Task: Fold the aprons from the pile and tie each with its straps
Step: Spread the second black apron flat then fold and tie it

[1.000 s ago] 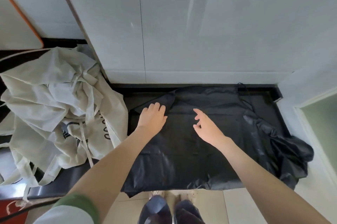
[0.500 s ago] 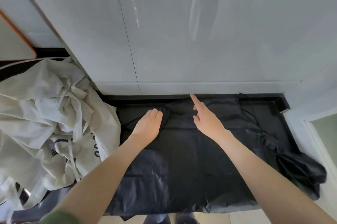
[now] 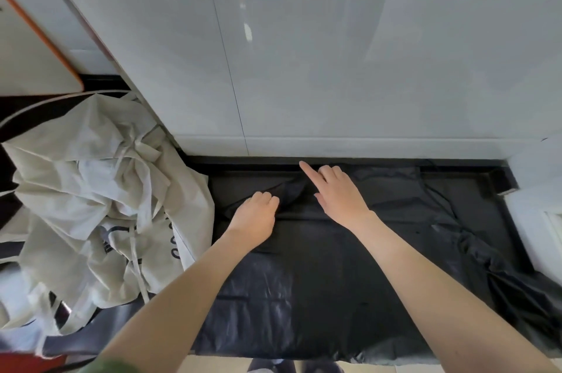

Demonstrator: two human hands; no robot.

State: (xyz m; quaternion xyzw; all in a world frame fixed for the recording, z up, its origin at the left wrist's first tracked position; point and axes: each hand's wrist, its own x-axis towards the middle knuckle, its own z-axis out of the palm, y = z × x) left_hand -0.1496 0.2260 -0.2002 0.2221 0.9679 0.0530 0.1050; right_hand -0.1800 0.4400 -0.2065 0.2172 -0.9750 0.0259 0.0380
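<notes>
The black apron [image 3: 319,266] lies spread across the counter [image 3: 237,179]. The left hand [image 3: 254,217] curls its fingers onto a fold at 11 o'clock; whether it grips, I cannot tell. The right hand [image 3: 342,196] rests on the cloth at 12 o'clock, index finger straight, holding nothing. The cream apron pile [image 3: 97,190] sits at 9 o'clock.

Glossy white wall [image 3: 334,53] behind black counter [image 3: 456,161]; orange-edged board [image 3: 30,62] left.

Dark print [image 3: 171,246] on cream apron pile [image 3: 100,205]: creased, partly hidden, unreadable.
</notes>
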